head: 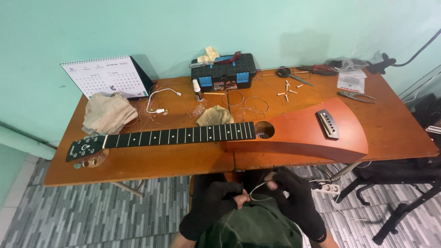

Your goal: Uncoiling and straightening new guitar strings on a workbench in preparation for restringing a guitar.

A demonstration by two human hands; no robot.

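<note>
Both my hands wear black fingerless gloves and are held low, in front of the table edge over my lap. My left hand (219, 198) and my right hand (288, 188) pinch a thin guitar string (257, 189) between them; it curves from one hand to the other. On the table lies a small reddish-brown travel guitar (303, 133) with a triangular body, a dark fretboard (179, 135) without strings, a round sound hole (264, 130) and a dark headstock (85, 148) at the left.
On the wooden table (151, 163) are a desk calendar (105, 76), a beige cloth (108, 114), a black and blue toolbox (223, 71), coiled strings (248, 104), white bridge pins (287, 92), scissors (291, 75), pliers (356, 95) and a white cable (158, 103). A power strip (324, 187) lies on the tiled floor.
</note>
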